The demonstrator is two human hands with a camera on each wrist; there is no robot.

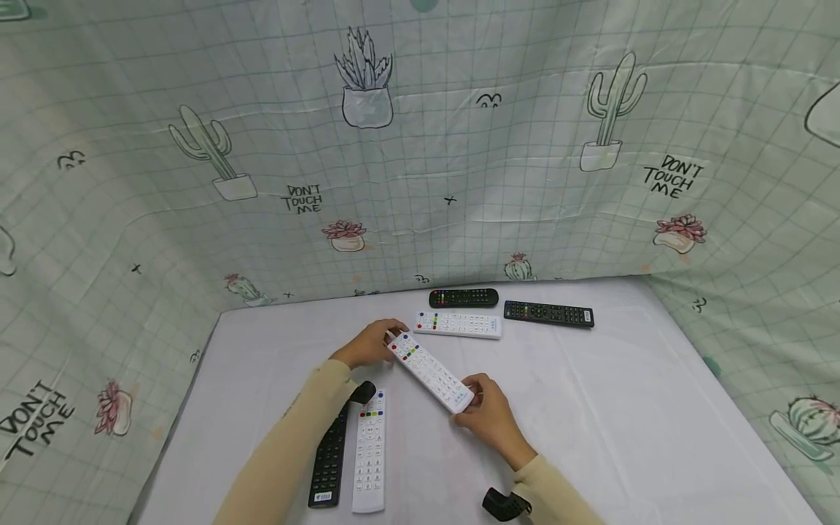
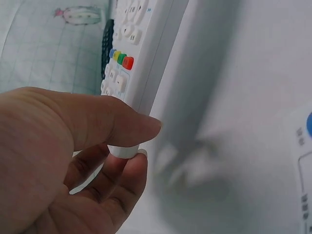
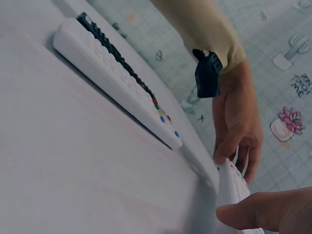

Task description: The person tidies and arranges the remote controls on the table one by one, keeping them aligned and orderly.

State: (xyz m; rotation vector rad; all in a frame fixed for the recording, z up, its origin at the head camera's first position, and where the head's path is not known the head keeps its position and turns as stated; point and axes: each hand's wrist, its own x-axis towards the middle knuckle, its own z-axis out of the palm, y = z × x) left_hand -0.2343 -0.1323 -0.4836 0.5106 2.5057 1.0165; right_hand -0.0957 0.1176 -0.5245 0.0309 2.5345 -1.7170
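Observation:
A white remote control (image 1: 429, 372) with rows of white buttons and a few coloured ones slants between the two hands, its button side up. My left hand (image 1: 370, 344) pinches its far left end, near the coloured buttons. At the near right end, my right hand (image 1: 488, 415) grips it between thumb and fingers. The left wrist view shows the left thumb (image 2: 131, 127) on the edge of this remote (image 2: 151, 63), fingertips beneath, with a shadow on the white surface beside it. Most of the right hand lies outside the right wrist view; its thumb (image 3: 263, 210) shows.
Near the left forearm, a white remote (image 1: 370, 456) lies beside a black remote (image 1: 328, 463), partly covered by the sleeve. Farther back lie another white remote (image 1: 458, 325) and two black remotes, one rounded (image 1: 463, 297), one straight (image 1: 548, 314). Printed cloth (image 1: 420, 160) encloses the white table (image 1: 623, 408).

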